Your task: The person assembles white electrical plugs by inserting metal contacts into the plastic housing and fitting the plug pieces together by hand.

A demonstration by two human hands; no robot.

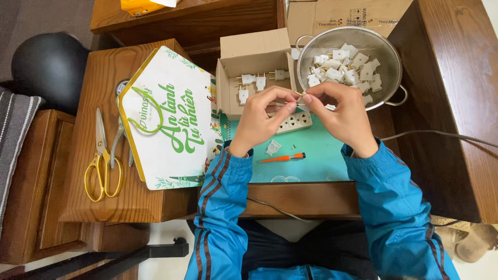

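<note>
My left hand (262,116) and my right hand (342,111) meet above the teal mat (321,155), fingertips pinched together on a small brass metal prong (298,94). Below them on the mat lie a white plug shell (273,148), a tiny screw (293,146) and an orange-handled screwdriver (282,157). A white power strip (294,123) lies partly hidden under my hands. Behind them, a metal colander (386,49) holds several white plug parts, and an open cardboard box (251,52) holds a few finished white plugs with prongs.
A white-and-green house-shaped box (168,119) lies on the wooden stool at left, beside gold-handled scissors (102,161) and pliers (120,140). A dark wooden cabinet (456,98) stands at right with a cable across it. A black round object (49,67) sits far left.
</note>
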